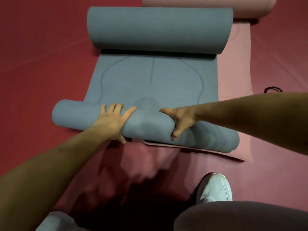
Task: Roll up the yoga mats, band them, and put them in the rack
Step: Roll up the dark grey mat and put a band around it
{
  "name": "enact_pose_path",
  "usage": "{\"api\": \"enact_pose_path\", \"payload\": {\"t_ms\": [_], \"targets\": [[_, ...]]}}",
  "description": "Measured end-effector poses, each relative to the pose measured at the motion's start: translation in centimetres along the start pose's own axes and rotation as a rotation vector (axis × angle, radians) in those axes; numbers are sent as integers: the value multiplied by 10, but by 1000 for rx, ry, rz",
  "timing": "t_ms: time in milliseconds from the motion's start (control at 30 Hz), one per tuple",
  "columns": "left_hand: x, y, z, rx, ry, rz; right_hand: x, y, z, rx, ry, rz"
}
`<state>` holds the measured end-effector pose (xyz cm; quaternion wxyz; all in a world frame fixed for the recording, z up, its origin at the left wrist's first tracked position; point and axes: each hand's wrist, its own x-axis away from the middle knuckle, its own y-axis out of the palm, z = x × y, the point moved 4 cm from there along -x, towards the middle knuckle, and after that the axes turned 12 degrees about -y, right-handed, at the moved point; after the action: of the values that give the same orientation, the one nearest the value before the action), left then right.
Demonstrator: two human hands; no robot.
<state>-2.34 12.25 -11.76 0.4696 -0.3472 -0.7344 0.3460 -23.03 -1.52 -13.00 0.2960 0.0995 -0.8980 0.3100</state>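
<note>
The blue mat (150, 84) is lying on a pink mat (233, 80) on the red floor (41, 64). Its near end is sitting rolled into a tube at 6 o'clock, and its far end is curling up at 12 o'clock. The left hand (111, 120) is pressing on the tube, fingers spread wide (thumb down the near side). The right hand (181, 120) is gripping the tube, curled around it. A black band (273, 88) is lying at 3 o'clock.

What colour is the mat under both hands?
Grey-blue mat, with darker line markings; head view.
</note>
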Motion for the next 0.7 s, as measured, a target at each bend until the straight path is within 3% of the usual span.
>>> {"api": "enact_pose_path", "payload": {"t_ms": [233, 333, 433, 700], "targets": [[-13, -16, -8, 151, 29, -51, -5, -19, 8, -142, 16, -55], [-10, -26, 0, 253, 55, -140, 11, -27, 23, -294, 55, -112], [2, -10, 24, 404, 59, -244, 30, -12, 42, -272, 114, -137], [-9, 7, 27, 586, -10, -398, 45, -5, 43, -14, 85, 178]]}}
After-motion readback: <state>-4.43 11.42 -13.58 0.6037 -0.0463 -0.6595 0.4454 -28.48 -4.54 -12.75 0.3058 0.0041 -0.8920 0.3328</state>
